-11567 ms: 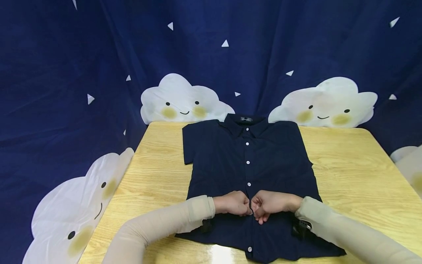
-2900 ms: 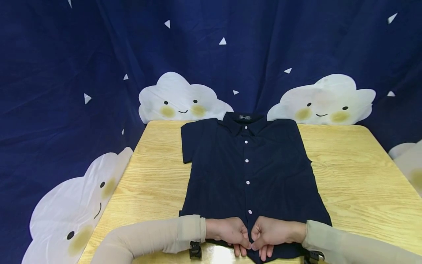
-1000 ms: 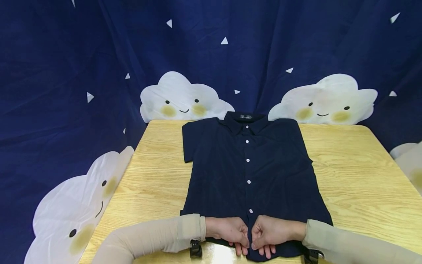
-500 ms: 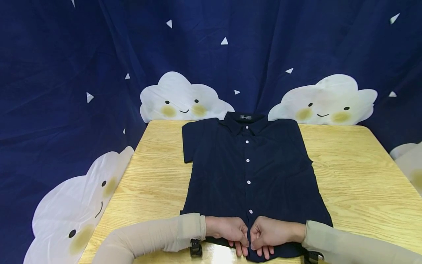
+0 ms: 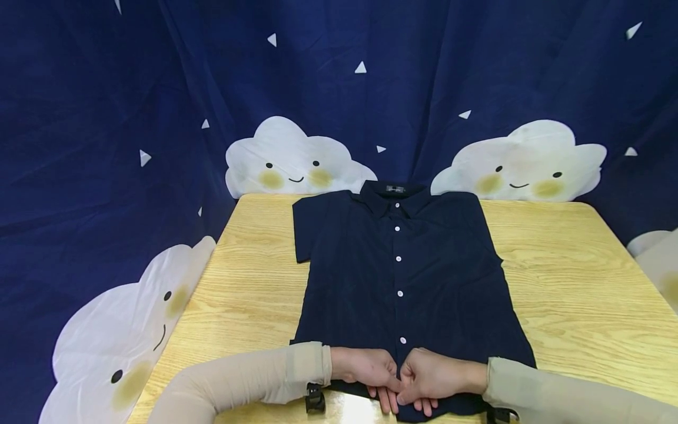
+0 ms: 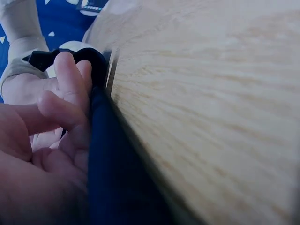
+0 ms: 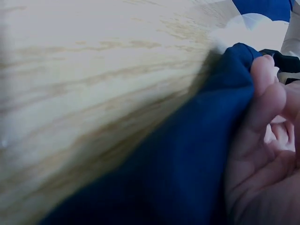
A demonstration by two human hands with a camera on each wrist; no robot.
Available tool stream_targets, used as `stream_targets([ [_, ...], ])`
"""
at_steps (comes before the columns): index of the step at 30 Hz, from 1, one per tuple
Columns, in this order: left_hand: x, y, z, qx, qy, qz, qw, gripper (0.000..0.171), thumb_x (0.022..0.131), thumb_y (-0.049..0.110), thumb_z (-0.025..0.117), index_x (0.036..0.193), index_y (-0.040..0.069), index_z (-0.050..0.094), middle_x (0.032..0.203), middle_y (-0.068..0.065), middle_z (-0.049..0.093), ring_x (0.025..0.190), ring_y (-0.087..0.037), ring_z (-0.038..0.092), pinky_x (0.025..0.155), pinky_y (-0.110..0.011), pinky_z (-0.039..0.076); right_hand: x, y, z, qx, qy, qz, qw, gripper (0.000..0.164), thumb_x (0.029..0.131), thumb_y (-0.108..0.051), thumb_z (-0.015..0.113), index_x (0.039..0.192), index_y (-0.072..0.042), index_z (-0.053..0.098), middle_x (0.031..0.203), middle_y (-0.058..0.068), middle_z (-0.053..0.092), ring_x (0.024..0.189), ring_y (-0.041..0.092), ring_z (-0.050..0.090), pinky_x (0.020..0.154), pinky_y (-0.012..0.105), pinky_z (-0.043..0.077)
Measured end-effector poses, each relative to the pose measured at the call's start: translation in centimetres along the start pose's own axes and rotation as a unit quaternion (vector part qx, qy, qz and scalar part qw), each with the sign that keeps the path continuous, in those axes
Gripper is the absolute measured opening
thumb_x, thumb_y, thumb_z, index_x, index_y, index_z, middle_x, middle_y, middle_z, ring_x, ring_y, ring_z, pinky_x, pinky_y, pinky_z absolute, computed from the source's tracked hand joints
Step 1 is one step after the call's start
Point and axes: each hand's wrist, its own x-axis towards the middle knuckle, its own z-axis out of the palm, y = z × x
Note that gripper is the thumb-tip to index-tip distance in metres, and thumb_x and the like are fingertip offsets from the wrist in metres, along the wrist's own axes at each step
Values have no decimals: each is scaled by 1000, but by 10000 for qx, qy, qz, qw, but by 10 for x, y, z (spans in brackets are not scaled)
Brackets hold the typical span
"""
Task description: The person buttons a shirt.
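Note:
A dark navy short-sleeved shirt (image 5: pixel 360 282) lies flat, front up, collar away from me, with white buttons down its placket. Near the hem, my left hand (image 5: pixel 368 370) pinches the placket from the left. My right hand (image 5: pixel 431 376) pinches it from the right, and the fingertips of both hands meet. Whatever lies between the fingertips is hidden; the button nearest to them in sight is a white button (image 5: pixel 403 340) just above. In the wrist views, the shirt's cloth (image 6: pixel 117 178) runs alongside the left fingers, and the raised hem (image 7: pixel 187 136) alongside the right.
The shirt rests on a light wooden table (image 5: pixel 572 282), its hem close to the near edge. Behind hangs a dark blue curtain (image 5: pixel 318 70) printed with white clouds (image 5: pixel 296 159). Dark straps (image 5: pixel 315 399) sit at the wrists.
Since the earliest frame, both hands have moved down the placket toward the hem, and the button above them now shows. In the last half second, the right fingertips have moved left to meet the left ones.

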Motion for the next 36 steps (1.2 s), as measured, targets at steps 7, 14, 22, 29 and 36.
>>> stream_targets([
  [7, 0, 4, 0, 750, 174, 21, 9970, 26, 94, 9, 54, 70, 2, 62, 66, -16, 68, 46, -2, 55, 40, -18, 36, 0, 1, -4, 665, -414, -28, 9969, 14, 83, -9, 69, 72, -1, 67, 57, -1, 64, 44, 2, 56, 38, 16, 41],
  [14, -2, 4, 1, 606, 250, 54, 9978, 27, 94, 7, 53, 70, 1, 63, 64, -17, 66, 46, -4, 55, 41, -18, 33, -2, -5, -2, 220, -147, 168, 9995, 17, 82, -12, 70, 67, -2, 69, 55, 3, 64, 41, 2, 56, 35, 23, 44],
  [22, 0, 1, 1, 279, 209, 84, 9994, 23, 93, 5, 54, 71, 1, 60, 78, -25, 67, 47, -3, 56, 40, -17, 33, -2, -3, 2, 955, -164, 466, 9942, 14, 81, -8, 68, 69, -1, 67, 58, 1, 64, 44, 2, 57, 39, 14, 40],
  [29, -1, 4, -1, 882, 177, 74, 9959, 20, 87, 4, 63, 68, 1, 66, 61, -8, 67, 45, -2, 54, 39, -17, 34, -3, -2, 0, 956, -241, 267, 9948, 16, 80, -7, 69, 71, 5, 66, 57, 3, 64, 43, 1, 56, 39, 13, 38],
  [36, -3, 7, 0, 1040, 298, -65, 9941, 24, 87, 6, 65, 63, 1, 65, 55, -6, 64, 42, -3, 52, 38, -17, 33, -3, 1, -1, 1107, -290, 300, 9930, 21, 81, -6, 66, 72, 13, 63, 56, -3, 62, 43, 1, 56, 38, 13, 36],
])
